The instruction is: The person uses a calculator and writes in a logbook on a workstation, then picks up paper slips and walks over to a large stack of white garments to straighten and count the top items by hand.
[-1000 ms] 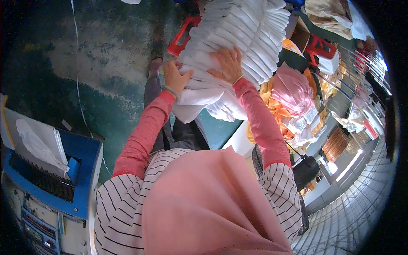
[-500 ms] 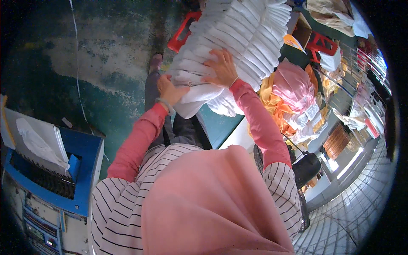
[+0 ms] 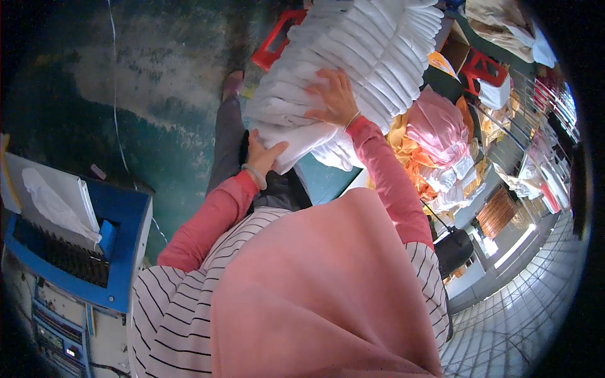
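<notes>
A long stack of white folded cloths (image 3: 362,47) stretches away from me at the upper middle, its folds packed side by side. My right hand (image 3: 337,99) lies on its near part with fingers spread. At the near left corner of the stack, my left hand (image 3: 261,153) touches the edge of the nearest folded cloth. Its thumb and fingers are apart. Below my right wrist, a loose white end of cloth (image 3: 337,151) hangs down. What supports the stack is mostly hidden.
Red plastic stools (image 3: 277,41) show beside the stack. Pink and orange cloth (image 3: 435,123) is heaped to the right. At the left stands a blue and white machine (image 3: 129,252). A white cord (image 3: 115,94) runs along the green floor (image 3: 170,69); my foot (image 3: 232,82) is near the stack.
My left hand has moved slightly toward me and to the right along the cloth's corner. My right hand has shifted a little right and nearer, still spread on the stack.
</notes>
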Motion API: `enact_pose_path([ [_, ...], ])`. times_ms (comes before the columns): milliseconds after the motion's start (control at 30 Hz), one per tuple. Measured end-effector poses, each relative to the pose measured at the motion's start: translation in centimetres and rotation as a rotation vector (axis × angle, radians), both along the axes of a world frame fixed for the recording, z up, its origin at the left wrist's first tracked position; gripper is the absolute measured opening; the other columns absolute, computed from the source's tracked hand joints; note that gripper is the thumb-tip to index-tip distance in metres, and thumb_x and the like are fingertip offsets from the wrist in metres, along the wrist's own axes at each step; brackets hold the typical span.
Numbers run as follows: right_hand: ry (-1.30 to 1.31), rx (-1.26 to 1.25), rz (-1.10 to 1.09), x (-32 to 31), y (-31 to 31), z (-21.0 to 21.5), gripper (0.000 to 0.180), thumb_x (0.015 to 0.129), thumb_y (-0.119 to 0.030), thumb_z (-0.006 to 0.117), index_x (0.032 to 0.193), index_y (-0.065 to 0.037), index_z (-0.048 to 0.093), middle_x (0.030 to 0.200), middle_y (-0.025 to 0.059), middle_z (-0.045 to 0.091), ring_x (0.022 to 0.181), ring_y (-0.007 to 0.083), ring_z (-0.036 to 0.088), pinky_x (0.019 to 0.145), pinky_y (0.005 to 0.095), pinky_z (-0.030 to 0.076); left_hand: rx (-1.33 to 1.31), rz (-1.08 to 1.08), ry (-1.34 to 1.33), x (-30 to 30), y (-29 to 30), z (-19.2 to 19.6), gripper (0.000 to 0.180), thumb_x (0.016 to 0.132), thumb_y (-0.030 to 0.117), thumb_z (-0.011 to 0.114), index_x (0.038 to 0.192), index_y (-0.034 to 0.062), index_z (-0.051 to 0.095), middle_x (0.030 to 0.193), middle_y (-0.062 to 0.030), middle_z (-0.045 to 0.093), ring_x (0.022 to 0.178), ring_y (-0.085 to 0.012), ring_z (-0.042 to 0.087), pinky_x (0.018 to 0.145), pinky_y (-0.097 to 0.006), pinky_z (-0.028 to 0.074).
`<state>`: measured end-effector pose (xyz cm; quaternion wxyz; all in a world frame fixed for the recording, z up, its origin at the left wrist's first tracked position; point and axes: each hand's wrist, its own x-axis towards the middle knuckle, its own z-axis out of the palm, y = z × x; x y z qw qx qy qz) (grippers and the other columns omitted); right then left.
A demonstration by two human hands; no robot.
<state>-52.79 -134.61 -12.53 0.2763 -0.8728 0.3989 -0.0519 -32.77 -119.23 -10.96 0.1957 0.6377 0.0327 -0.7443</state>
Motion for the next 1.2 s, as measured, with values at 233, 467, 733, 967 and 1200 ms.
enact_pose_path([
  [233, -0.083, -0.146, 0.252, 1.2, 2.7, -0.4, 0.035, 0.065, -0.019, 0.072, 0.098, -0.017, 0.06, 0.115, 0.0086, 0.05, 0.114, 0.0324, 0.045, 0.105, 0.0525, 0.028, -0.086, 0.102, -0.159, -1.4, 0.5, 0.7, 0.102, 0.066, 0.019, 0.082, 0.14, -0.0022, 0.016, 0.131, -0.0184, 0.037, 0.112, -0.0249, 0.047, 0.09, -0.033, 0.044],
  [467, -0.045, -0.013, 0.076, 2.1, 2.6, -0.1, 0.038, 0.063, -0.01, 0.061, 0.1, -0.019, 0.06, 0.111, 0.0077, 0.052, 0.11, 0.0269, 0.048, 0.106, 0.05, 0.026, -0.233, 0.176, -0.211, -2.2, 2.3, -1.8, 0.099, 0.066, 0.014, 0.082, 0.139, -0.0033, 0.018, 0.132, -0.0193, 0.036, 0.117, -0.0254, 0.043, 0.099, -0.035, 0.038],
  [733, -0.036, 0.041, 0.086, 2.5, 2.2, 0.8, 0.043, 0.063, -0.029, 0.075, 0.101, -0.019, 0.059, 0.112, 0.0087, 0.051, 0.112, 0.0282, 0.047, 0.106, 0.0512, 0.023, -0.216, 0.159, -0.229, -2.2, 1.7, -0.5, 0.1, 0.066, 0.017, 0.082, 0.139, -0.003, 0.018, 0.134, -0.0203, 0.03, 0.121, -0.0275, 0.038, 0.103, -0.036, 0.034],
  [967, 0.01, -0.048, 0.091, 2.7, 1.9, 0.1, 0.041, 0.064, -0.038, 0.074, 0.098, -0.02, 0.061, 0.106, 0.0047, 0.054, 0.108, 0.0267, 0.049, 0.102, 0.0488, 0.026, -0.241, 0.121, -0.26, -2.4, 2.1, -1.1, 0.097, 0.069, 0.021, 0.08, 0.14, -0.0003, 0.018, 0.134, -0.0189, 0.031, 0.122, -0.027, 0.038, 0.1, -0.036, 0.037],
  [1200, -0.076, 0.001, 0.033, 2.6, 1.8, 0.2, 0.033, 0.065, -0.03, 0.074, 0.094, -0.02, 0.062, 0.102, 0.0024, 0.056, 0.104, 0.0218, 0.052, 0.099, 0.0471, 0.03, -0.124, 0.126, -0.198, -0.6, 1.0, -2.9, 0.097, 0.064, 0.032, 0.081, 0.136, -0.0038, 0.028, 0.125, -0.0195, 0.041, 0.101, -0.0251, 0.053, 0.086, -0.036, 0.046],
])
